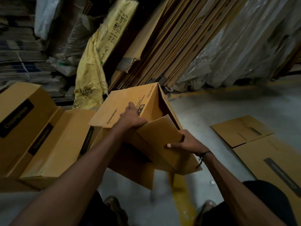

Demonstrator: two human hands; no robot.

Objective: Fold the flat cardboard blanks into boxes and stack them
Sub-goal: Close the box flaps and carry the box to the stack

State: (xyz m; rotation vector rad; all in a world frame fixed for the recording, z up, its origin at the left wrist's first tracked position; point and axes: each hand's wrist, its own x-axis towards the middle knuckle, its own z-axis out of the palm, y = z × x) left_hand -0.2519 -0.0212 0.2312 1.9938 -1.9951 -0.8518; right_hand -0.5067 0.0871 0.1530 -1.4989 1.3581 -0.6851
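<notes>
Brown corrugated cardboard fills this dim storeroom, seen from a head camera looking down at a person's two bare arms. In the centre, held off the grey concrete floor (244, 101), is a half-formed box (130, 101), opened into a tube and tilted, its mouth facing right. The left hand (132, 117) lies over its printed top panel, fingers curled at the near edge, gripping it. The right hand (187, 143) pinches a loose flap (160, 136) at the open end, apparently folding it inward. To the left, two folded boxes (40, 136) sit side by side, touching, which suggests some of the work is finished. On the floor at right, flat blanks (241, 129) lie waiting, so more folding remains. At the far side, many more flat sheets (175, 46) lean upright beside yellow sacking (92, 62) and clear plastic wrap (244, 46). The held box's flaps are not yet closed, and it has not joined the others.
</notes>
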